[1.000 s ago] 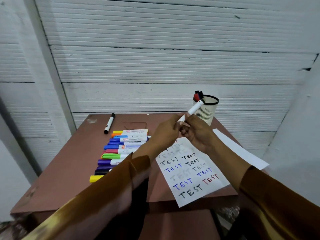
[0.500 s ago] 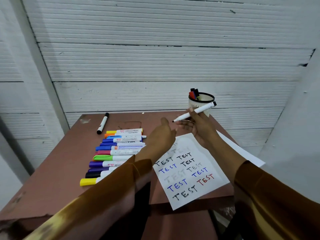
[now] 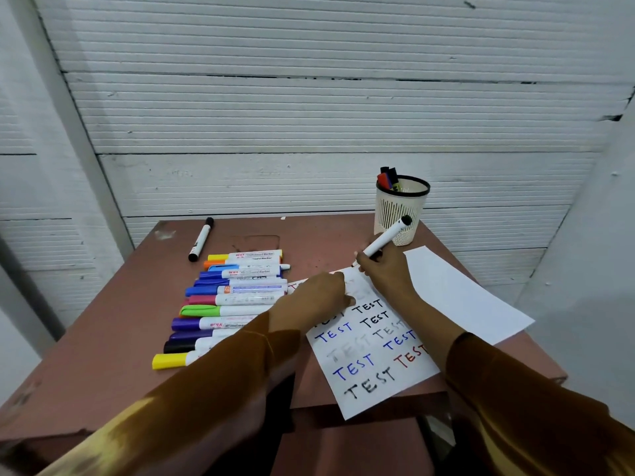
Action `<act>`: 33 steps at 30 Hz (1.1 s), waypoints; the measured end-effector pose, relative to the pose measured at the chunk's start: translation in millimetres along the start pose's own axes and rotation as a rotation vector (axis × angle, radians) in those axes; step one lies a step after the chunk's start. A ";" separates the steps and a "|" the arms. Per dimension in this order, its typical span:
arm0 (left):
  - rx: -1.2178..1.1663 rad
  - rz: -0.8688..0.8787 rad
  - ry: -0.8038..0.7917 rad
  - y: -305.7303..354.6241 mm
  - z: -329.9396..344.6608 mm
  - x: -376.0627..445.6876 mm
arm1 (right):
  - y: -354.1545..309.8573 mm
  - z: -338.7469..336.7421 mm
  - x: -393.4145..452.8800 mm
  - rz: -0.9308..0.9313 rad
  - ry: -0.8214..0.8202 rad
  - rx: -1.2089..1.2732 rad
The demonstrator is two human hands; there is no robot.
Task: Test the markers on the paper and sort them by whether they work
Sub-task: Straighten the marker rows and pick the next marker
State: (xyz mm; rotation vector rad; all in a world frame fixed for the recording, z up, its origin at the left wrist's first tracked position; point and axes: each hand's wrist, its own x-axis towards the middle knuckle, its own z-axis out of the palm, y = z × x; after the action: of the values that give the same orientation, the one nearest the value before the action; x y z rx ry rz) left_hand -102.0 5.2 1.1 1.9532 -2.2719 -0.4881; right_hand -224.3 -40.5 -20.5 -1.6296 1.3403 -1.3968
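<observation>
My right hand (image 3: 385, 273) grips a white marker with a black end (image 3: 386, 238), its uncapped tip down at the top edge of the test paper (image 3: 371, 372). Rows of "TEST" in black, blue, red and faint grey fill that sheet. My left hand (image 3: 316, 300) rests on the paper's upper left part with its fingers curled in; the cap it pulled off is hidden inside. To the left, several coloured markers (image 3: 237, 293) lie side by side in a row on the table.
A white mesh cup (image 3: 398, 207) with a few markers stands at the back right of the brown table (image 3: 120, 321). A lone black-capped marker (image 3: 201, 239) lies at the back left. A blank sheet (image 3: 457, 297) lies right of my right hand. The test paper overhangs the front edge.
The cap came off the marker between my hands. My right hand then swung the marker tip down onto the paper's top, and my left hand dropped onto the sheet.
</observation>
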 end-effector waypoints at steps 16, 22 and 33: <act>-0.004 0.035 0.043 -4.7 5.1 -2.3 | -2.5 1.4 -2.2 -0.032 -0.014 -0.156; -0.002 0.036 0.035 -4.6 4.4 -2.6 | 3.0 3.7 1.2 -0.047 -0.056 -0.219; 0.018 0.034 0.013 -3.8 2.5 -1.0 | 4.3 2.8 2.5 -0.025 0.015 -0.276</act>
State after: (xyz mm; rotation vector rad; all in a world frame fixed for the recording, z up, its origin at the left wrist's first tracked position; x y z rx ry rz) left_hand -99.0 6.1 -2.4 1.9165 -2.3056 -0.4510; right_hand -223.1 -44.6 -24.3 -1.8201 1.5826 -1.2842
